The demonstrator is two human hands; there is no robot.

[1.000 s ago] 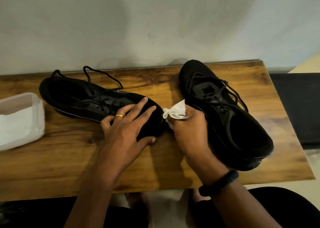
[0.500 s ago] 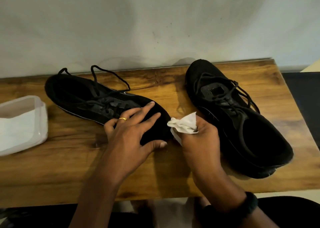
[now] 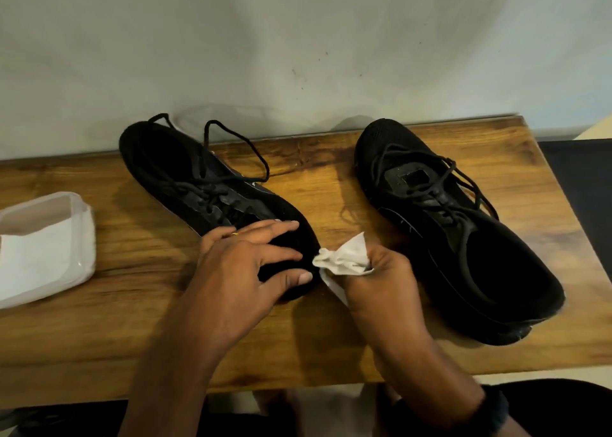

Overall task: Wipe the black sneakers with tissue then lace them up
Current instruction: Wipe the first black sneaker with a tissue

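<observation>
Two black sneakers lie on a wooden table [image 3: 132,337]. The left sneaker [image 3: 185,174] points its toe toward me, with loose laces trailing at the back. My left hand [image 3: 245,271] lies spread over that toe and presses it down. My right hand [image 3: 381,287] grips a crumpled white tissue [image 3: 344,257], which touches the tip of the left sneaker's toe. The right sneaker [image 3: 463,237] lies to the right, toe toward the wall, its laces loose. It is not touched.
A clear plastic pack of white tissues [image 3: 43,247] sits at the table's left edge. A pale wall stands right behind the table. A dark surface [image 3: 583,184] adjoins the table on the right. My dark-clothed legs show below the near edge.
The view has shifted, so everything sits further right in frame. My right hand with the tissue has stayed at the left sneaker's toe tip, and my left hand remains on the toe.
</observation>
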